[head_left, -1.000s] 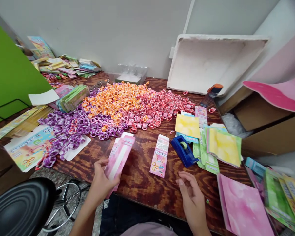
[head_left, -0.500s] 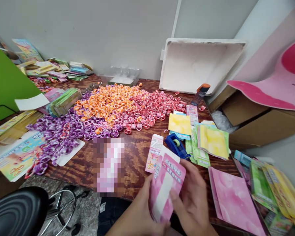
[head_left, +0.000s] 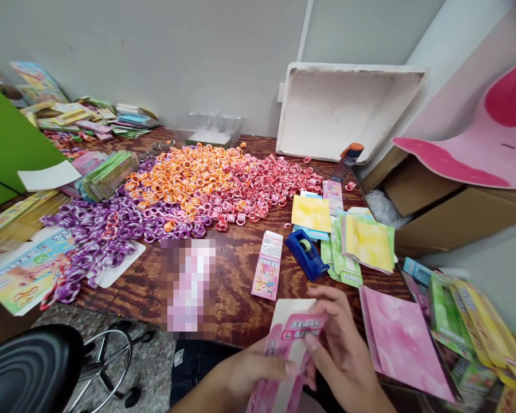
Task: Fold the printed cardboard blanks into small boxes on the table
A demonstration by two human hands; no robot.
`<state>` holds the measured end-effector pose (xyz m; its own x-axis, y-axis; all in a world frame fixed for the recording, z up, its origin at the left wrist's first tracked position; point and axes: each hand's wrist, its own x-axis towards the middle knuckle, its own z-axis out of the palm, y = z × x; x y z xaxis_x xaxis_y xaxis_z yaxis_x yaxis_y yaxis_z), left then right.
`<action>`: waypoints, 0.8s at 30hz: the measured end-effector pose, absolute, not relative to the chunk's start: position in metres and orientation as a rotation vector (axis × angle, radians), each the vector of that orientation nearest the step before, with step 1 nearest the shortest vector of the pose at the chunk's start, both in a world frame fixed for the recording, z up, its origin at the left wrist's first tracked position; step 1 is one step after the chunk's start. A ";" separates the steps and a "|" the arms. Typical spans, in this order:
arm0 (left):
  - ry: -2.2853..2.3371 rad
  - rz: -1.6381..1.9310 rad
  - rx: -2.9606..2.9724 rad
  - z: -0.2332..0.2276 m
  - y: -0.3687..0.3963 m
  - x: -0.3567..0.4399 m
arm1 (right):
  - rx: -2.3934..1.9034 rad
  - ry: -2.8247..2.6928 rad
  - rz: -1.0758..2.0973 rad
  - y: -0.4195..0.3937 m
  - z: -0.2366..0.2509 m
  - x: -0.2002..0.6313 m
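Note:
Near the table's front edge I hold a pink printed carton [head_left: 279, 387] with a white flap at its far end. My left hand [head_left: 251, 370] grips its lower left part, thumb across the front face. My right hand [head_left: 337, 344] closes on the upper right edge, the thumb pressing near the printed lettering. Just beyond lies a small pink-and-white box [head_left: 267, 265], flat on the table. A blue tape dispenser [head_left: 306, 255] stands to the right of that box. Pink sheets [head_left: 402, 338] lie right of my right hand.
Heaps of purple [head_left: 107, 226], orange [head_left: 180, 175] and red twisted rings [head_left: 279, 178] cover the table's middle. Yellow and green cards [head_left: 367, 241] lie at the right, before a bottle [head_left: 347, 162] and a white foam box [head_left: 348, 109]. A black stool [head_left: 30, 367] stands front left.
The pink carton has moved down toward me and tilted, with both hands still on it. My left thumb now lies across its front. The small box behind is more exposed.

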<state>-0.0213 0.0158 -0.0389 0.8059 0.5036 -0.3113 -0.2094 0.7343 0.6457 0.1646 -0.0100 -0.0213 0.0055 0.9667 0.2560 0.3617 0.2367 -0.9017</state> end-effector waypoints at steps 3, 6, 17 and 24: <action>0.468 0.491 0.973 -0.026 0.021 -0.021 | -1.213 -1.678 1.220 -0.004 0.002 0.186; 0.547 0.511 1.324 -0.017 0.025 -0.027 | -1.199 -1.846 1.406 0.004 0.024 0.204; 1.062 0.539 1.802 0.002 0.025 -0.045 | -1.425 -2.045 1.413 0.010 0.038 0.183; 1.467 0.630 2.170 -0.011 0.018 -0.047 | -1.212 -1.835 1.493 0.003 0.021 0.172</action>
